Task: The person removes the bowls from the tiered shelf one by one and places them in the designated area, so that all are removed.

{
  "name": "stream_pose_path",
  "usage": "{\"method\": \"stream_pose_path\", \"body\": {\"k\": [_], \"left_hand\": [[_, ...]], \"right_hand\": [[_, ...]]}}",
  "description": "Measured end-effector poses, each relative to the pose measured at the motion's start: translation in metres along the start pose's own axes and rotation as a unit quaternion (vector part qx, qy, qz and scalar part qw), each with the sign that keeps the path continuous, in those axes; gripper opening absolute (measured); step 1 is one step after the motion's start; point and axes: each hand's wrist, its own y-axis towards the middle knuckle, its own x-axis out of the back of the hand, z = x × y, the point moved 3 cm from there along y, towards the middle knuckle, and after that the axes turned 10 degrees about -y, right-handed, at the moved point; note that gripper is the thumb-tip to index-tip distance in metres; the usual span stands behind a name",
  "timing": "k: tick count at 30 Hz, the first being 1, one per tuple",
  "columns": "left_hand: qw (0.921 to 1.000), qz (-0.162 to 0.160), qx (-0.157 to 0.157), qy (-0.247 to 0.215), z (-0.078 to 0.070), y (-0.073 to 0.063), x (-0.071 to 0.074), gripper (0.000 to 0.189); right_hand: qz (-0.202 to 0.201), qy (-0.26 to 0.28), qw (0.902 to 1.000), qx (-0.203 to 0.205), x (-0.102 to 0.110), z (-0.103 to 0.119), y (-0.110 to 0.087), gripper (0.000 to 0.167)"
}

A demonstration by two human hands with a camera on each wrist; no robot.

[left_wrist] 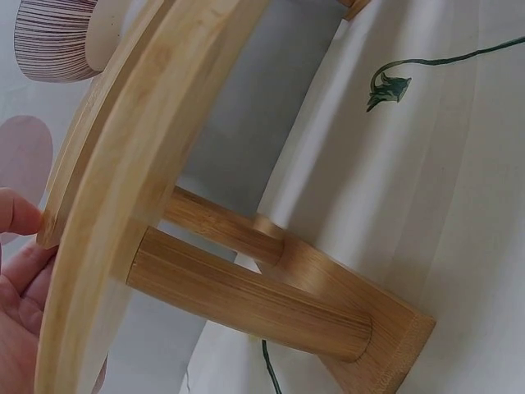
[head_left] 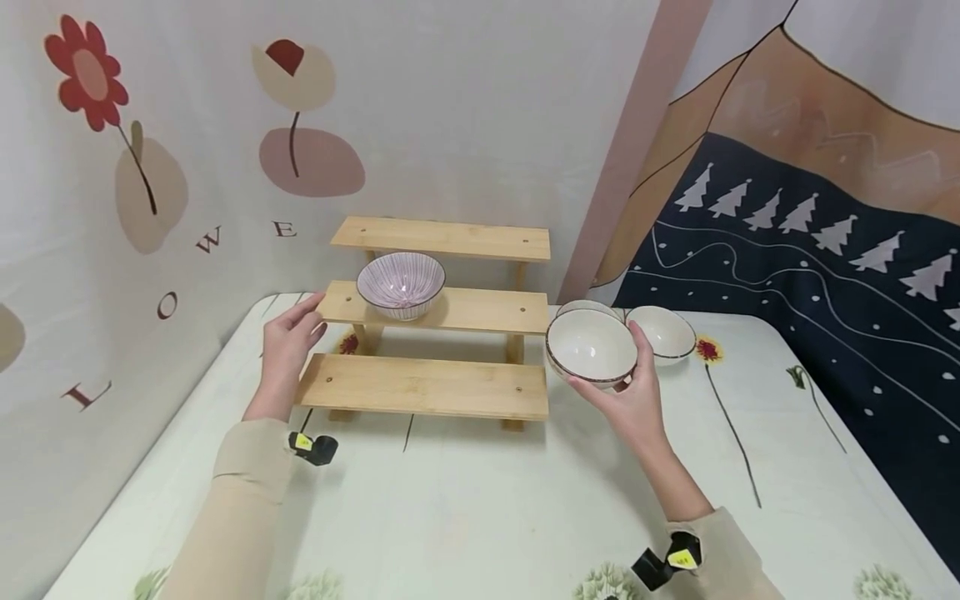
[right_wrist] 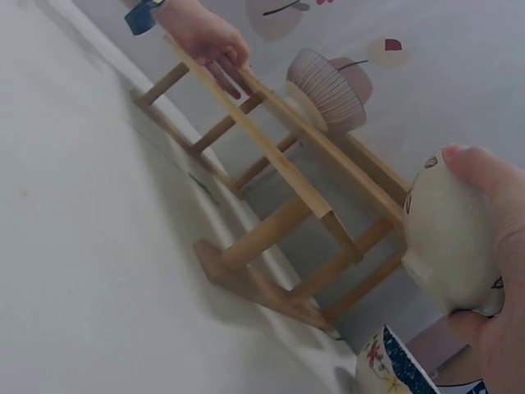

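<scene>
A three-step wooden shelf stand (head_left: 420,387) stands on the table, and a purple-striped bowl (head_left: 401,283) sits upright on its middle step. My left hand (head_left: 291,337) is at the left end of that step; in the left wrist view, its fingers (left_wrist: 18,212) pinch the board's end from two sides. Beside the stand's right end, my right hand (head_left: 633,396) grips a white bowl (head_left: 591,346) with a dark rim, thumb and fingers spread around it. The held bowl (right_wrist: 455,238) appears tilted on its side in the right wrist view, its outside showing.
Another white bowl (head_left: 662,333) stands on the table to the right. One more bowl (head_left: 588,306) is partly hidden behind the held one. A flower-patterned bowl (right_wrist: 385,365) shows low in the right wrist view. Printed cloth (head_left: 480,108) hangs behind the table.
</scene>
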Motion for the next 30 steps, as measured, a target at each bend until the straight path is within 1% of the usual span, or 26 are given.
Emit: {"method": "stream_pose_path", "body": {"k": [6,10,13,18,27,30], "left_hand": [[1.0,0.002,-0.004,0.0,-0.003,-0.002,-0.002,0.047],[0.9999,0.005,-0.004,-0.008,-0.005,-0.002,-0.003,0.046],[0.9998,0.005,0.0,-0.021,-0.005,-0.003,-0.003,0.046],[0.9996,0.0,0.005,-0.027,-0.004,-0.003,-0.002,0.046],[1.0,-0.002,-0.001,-0.005,-0.003,-0.002,-0.001,0.047],[1.0,-0.002,0.0,-0.003,-0.004,-0.003,-0.001,0.047]], "right_hand": [[0.006,-0.006,0.9999,-0.012,0.002,-0.007,-0.002,0.107],[0.009,-0.013,0.9997,-0.017,0.003,-0.013,-0.005,0.108],[0.012,-0.013,0.9997,-0.019,0.004,-0.019,-0.006,0.108],[0.021,-0.018,0.9994,-0.023,0.004,-0.028,-0.007,0.108],[0.041,-0.033,0.9978,-0.04,0.005,-0.04,-0.009,0.108],[0.047,-0.045,0.9972,-0.036,0.005,-0.045,-0.009,0.108]]}}
